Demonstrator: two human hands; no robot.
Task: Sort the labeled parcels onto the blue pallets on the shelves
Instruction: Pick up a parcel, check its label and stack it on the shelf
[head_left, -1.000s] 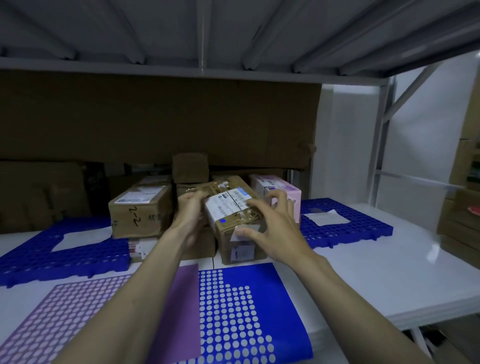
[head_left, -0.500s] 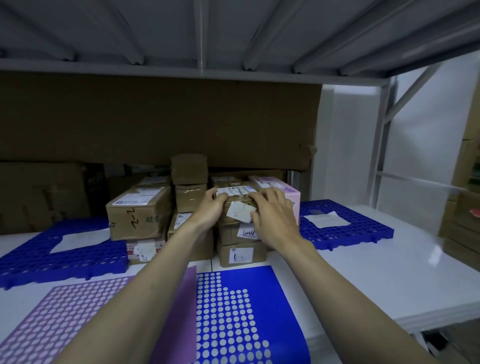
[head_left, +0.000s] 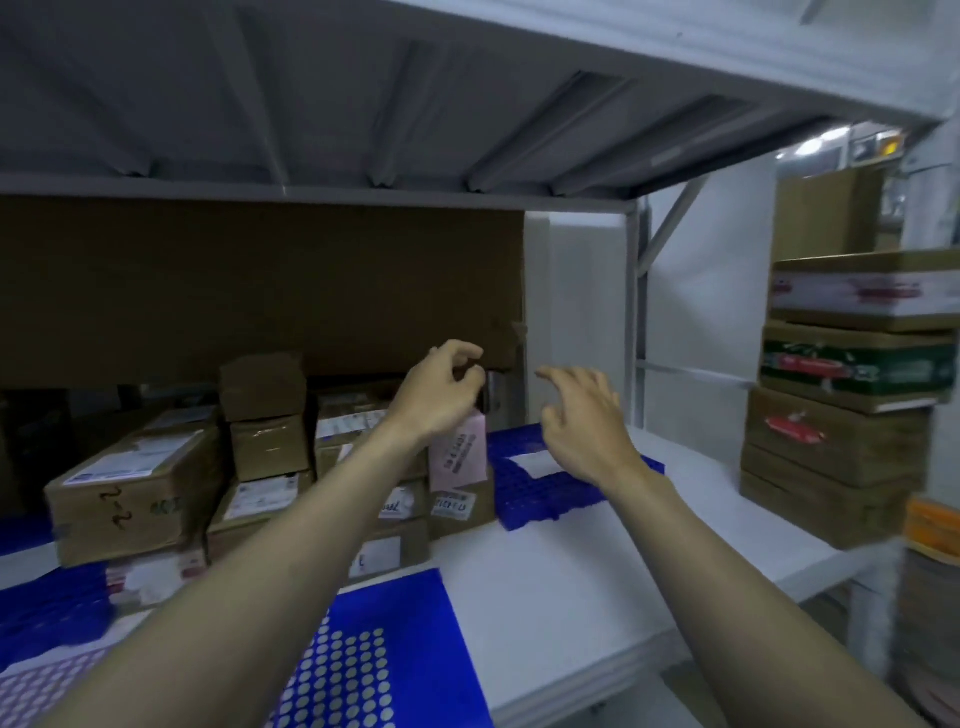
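White shelf (head_left: 597, 561), stacked parcels (head_left: 270, 447), both hands (head_left: 582, 421) raised, empty

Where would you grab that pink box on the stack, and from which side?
Probably by its two narrow ends, coming from the front and above. The pink box sits on a brown parcel with its labelled face towards the camera, and brown parcels crowd its left side. Its right side, over the blue pallet, is free. Both the left hand and right hand hang empty nearby.

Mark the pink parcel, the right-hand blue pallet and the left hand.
pink parcel (head_left: 460, 451): head view, its front face.
right-hand blue pallet (head_left: 524, 493): head view, bare grid.
left hand (head_left: 439, 392): head view, back of hand.
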